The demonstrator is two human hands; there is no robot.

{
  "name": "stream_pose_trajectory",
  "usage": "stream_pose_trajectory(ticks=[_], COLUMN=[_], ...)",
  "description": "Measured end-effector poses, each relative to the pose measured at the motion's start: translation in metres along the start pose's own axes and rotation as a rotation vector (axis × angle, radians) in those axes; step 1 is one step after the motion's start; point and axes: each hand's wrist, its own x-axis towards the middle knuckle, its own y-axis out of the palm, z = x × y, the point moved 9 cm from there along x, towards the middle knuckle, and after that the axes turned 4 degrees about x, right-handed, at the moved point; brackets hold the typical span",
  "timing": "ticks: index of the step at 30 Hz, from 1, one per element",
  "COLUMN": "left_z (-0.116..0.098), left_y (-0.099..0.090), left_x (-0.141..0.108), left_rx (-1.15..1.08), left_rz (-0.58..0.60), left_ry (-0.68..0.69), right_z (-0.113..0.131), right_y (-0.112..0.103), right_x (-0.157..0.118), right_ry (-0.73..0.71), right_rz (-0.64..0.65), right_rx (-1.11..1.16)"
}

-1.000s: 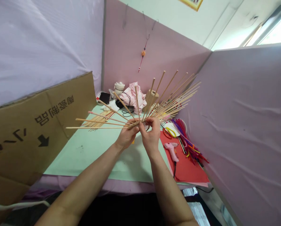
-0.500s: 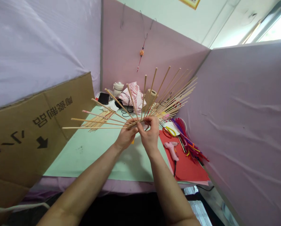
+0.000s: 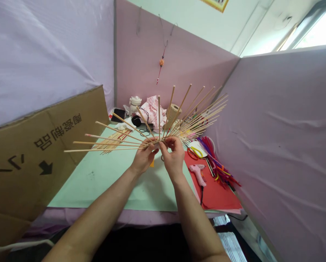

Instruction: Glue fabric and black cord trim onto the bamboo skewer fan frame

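The fingers of the left hand (image 3: 142, 159) and right hand (image 3: 174, 157) cover where the fan of sticks (image 3: 169, 111) comes together, so its binding cannot be made out. On the right side, its sticks overlap too closely to count. The orange item (image 3: 152, 163) by the left hand is mostly hidden. Sticks partly block the brown spool (image 3: 175, 108) and pink cloth (image 3: 152, 108). The cardboard (image 3: 78, 134) runs past the left edge, cutting its writing; the top edge crops the framed picture (image 3: 219, 3). The 2 forearms (image 3: 104, 205) leave at the bottom.

L fingers (image 3: 151, 148), R fingers (image 3: 165, 150) holding fanned sticks (image 3: 159, 116) over tbl (image 3: 108, 182).
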Motion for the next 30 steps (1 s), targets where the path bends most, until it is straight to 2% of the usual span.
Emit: stream_pose_trajectory(ticks=[5, 11, 19, 30], left_z=[-0.001, 0.001, 0.002, 0.001], left_y=[0.004, -0.001, -0.001, 0.004], left_x=[-0.001, 0.001, 0.000, 0.000], left_rx=[0.018, -0.027, -0.016, 0.011], left_rz=[0.046, 0.017, 0.012, 0.051], left_ry=[-0.003, -0.008, -0.005, -0.001], right_z=[-0.002, -0.003, 0.008, 0.002], right_y=[-0.002, -0.002, -0.018, -0.020], right_x=[-0.001, 0.000, 0.002, 0.005], right_ry=[0.012, 0.017, -0.111, -0.059], right_rz=[-0.038, 0.016, -0.116, -0.143], right_rx=[-0.035, 0.075, 0.003, -0.035])
